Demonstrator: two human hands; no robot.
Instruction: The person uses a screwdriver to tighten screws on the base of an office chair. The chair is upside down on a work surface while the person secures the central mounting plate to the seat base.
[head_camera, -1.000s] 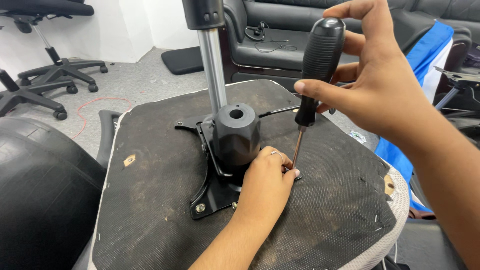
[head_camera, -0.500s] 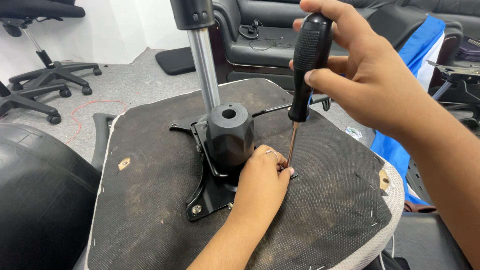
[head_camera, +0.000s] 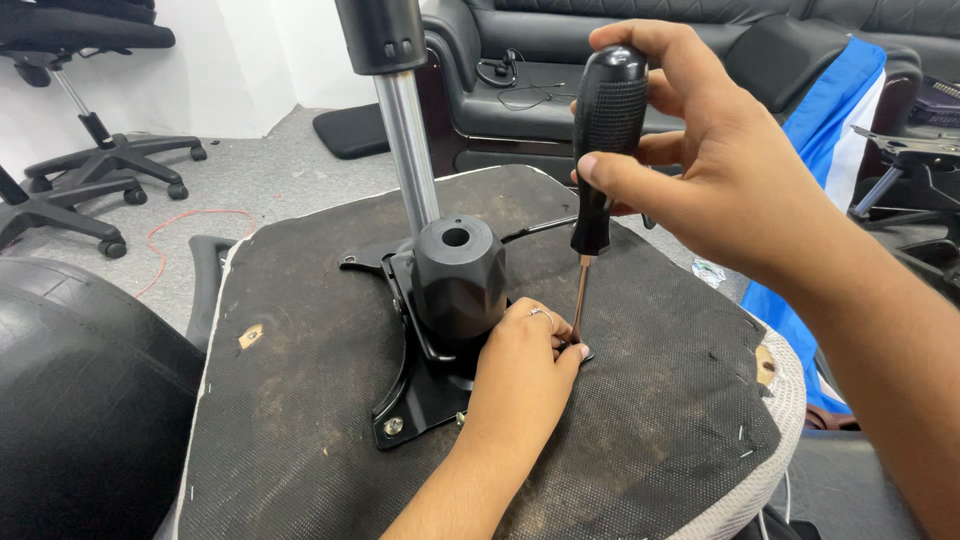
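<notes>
The right hand (head_camera: 720, 170) clamps its fingers around the black screwdriver (head_camera: 600, 150), held upright over the upturned seat base (head_camera: 300, 400); the left hand (head_camera: 525, 365), fingers together, steadies the tip beside the mounting plate (head_camera: 420, 400); keeping the shaft vertical seems wise.

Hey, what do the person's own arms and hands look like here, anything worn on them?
Both forearms are bare, with no sleeves, gloves or watch in view. The left hand wears a thin silver-coloured ring on one finger. The right hand shows no ring or other jewellery on the parts visible, and its fingernails are short and unpainted.
</notes>
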